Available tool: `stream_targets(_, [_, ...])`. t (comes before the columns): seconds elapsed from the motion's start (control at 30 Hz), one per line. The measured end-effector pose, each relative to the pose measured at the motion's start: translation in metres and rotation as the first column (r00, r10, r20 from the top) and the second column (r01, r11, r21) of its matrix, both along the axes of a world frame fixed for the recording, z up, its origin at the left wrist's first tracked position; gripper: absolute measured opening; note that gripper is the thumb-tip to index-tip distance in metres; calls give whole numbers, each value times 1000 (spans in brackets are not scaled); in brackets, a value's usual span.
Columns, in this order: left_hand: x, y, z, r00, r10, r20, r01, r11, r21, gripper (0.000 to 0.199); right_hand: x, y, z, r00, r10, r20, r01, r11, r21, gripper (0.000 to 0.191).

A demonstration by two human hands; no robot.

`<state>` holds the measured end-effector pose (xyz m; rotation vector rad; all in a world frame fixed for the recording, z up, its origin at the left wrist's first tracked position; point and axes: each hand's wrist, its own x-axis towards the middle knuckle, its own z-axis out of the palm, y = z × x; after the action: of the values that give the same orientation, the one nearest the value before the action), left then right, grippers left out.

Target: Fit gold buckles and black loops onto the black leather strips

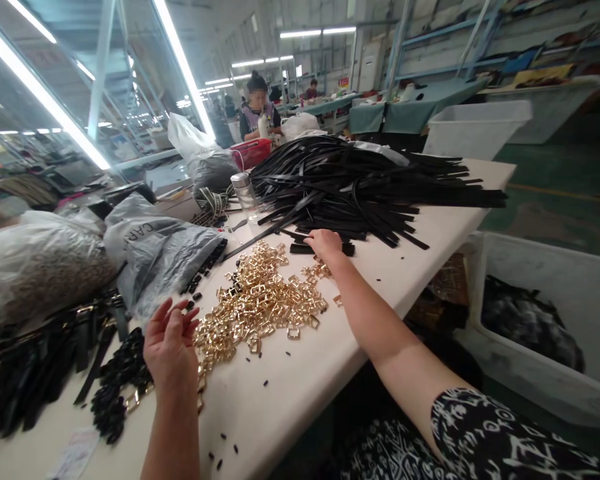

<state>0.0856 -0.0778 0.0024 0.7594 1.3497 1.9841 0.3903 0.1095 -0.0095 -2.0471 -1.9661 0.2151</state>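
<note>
My right hand [325, 244] reaches across the table, its fingers closed on a black strap [300, 237] beside a short stack of black strips [347, 249]. Below it spreads a heap of gold-coloured rectangular buckles [280, 300]. At the heap's left edge, my left hand [170, 337] hovers palm up, fingers loosely bent and apart, with nothing visible in them. Small black pieces [117, 387] lie in a pile left of that wrist. A big bundle of long black straps [340, 180] covers the table's far side.
A grey plastic bag [155, 243] and a clear bag [40, 260] stand on the left, near black straps with gold fittings [50, 360]. A glass bottle [245, 197] stands behind the buckles. White bins [545, 287] flank the table's right edge. A person [259, 110] sits beyond.
</note>
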Motion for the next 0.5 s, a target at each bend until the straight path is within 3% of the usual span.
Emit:
stream_targets(0.17, [4,0,1,1000,-22,-19,22,999,-26,34,-1,0,3,1000,-11,-26,13,998,60,37])
stream_targets(0.4, [6,1,-5,992,-79,-94,73,995,-67,41,-4,-4,11,993,16,-118,0,991,136,29])
stream_targets(0.5, [7,2,-8,987,-115,-114,103,989,-109,45,-15,-12,16,941,183,-285,-145,978,148,24])
